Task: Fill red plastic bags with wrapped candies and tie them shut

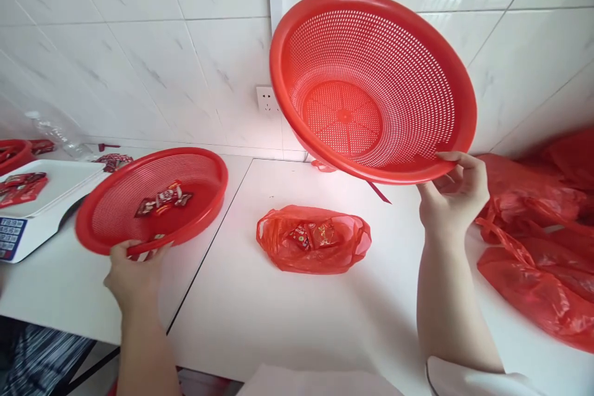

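Observation:
My right hand (457, 189) grips the rim of a red plastic colander (371, 164), raised above the table and tilted so its bare inside faces me. At the left, my left hand (134, 269) is closed on the near rim of a second red colander (104, 201). Several small wrapped packets (167, 195) lie in that one. Between my hands an open red plastic bag (278, 247) rests on the table, with a few red wrapped packets (325, 234) inside it.
A white scale (78, 179) with a blue keypad and packets on it stands at the left. Behind it lies a clear plastic bottle (60, 133). Filled red bags (542, 266) crowd the right side. A tiled wall with a socket (268, 99) bounds the back.

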Action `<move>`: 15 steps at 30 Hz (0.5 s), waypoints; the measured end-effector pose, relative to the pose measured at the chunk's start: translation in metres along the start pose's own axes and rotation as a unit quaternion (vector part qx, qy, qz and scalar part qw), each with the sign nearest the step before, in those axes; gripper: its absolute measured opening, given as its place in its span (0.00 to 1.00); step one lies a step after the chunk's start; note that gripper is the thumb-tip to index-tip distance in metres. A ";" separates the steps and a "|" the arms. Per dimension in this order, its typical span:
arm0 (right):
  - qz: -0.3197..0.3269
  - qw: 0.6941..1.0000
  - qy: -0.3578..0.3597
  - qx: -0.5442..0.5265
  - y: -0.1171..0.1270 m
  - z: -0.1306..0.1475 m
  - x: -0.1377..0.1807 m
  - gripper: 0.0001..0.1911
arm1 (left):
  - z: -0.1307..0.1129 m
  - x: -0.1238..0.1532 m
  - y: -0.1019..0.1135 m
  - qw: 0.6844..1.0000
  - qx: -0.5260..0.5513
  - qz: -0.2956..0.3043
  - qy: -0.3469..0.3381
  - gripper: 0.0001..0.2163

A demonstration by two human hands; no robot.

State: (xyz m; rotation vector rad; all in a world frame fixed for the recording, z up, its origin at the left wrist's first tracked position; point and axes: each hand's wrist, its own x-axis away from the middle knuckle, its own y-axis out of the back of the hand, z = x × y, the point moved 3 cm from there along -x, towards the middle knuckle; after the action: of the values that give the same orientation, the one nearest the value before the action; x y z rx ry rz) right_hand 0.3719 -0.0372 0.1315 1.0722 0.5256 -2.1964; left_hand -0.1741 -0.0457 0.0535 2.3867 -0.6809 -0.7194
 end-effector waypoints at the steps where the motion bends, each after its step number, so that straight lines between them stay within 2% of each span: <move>1: 0.001 1.000 0.003 0.002 0.000 0.002 0.000 0.20 | -0.007 0.003 -0.006 0.999 0.025 0.025 -0.002 0.24; 3: 0.003 1.000 0.004 0.003 0.001 0.004 0.000 0.19 | -0.023 0.008 -0.020 0.996 0.069 0.054 0.003 0.25; 6: 0.008 1.000 -0.002 -0.003 0.001 0.005 -0.001 0.18 | -0.051 0.017 -0.047 0.981 0.149 0.116 -0.032 0.24; 10: 0.024 1.000 -0.004 -0.020 -0.001 0.003 0.000 0.19 | -0.079 0.027 -0.081 0.959 0.200 0.186 -0.074 0.24; 13: 0.058 0.998 -0.012 -0.033 -0.009 0.003 0.007 0.20 | -0.093 0.037 -0.100 0.941 0.236 0.225 -0.088 0.23; 15: 0.095 0.994 -0.025 -0.049 -0.019 0.008 0.017 0.19 | -0.100 0.046 -0.106 0.919 0.280 0.267 -0.070 0.20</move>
State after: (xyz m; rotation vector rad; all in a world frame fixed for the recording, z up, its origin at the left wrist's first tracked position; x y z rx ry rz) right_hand 0.3462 -0.0342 0.1245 0.9712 0.4828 -2.0049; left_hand -0.0467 0.0390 0.0425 2.4464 -1.7104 -0.4962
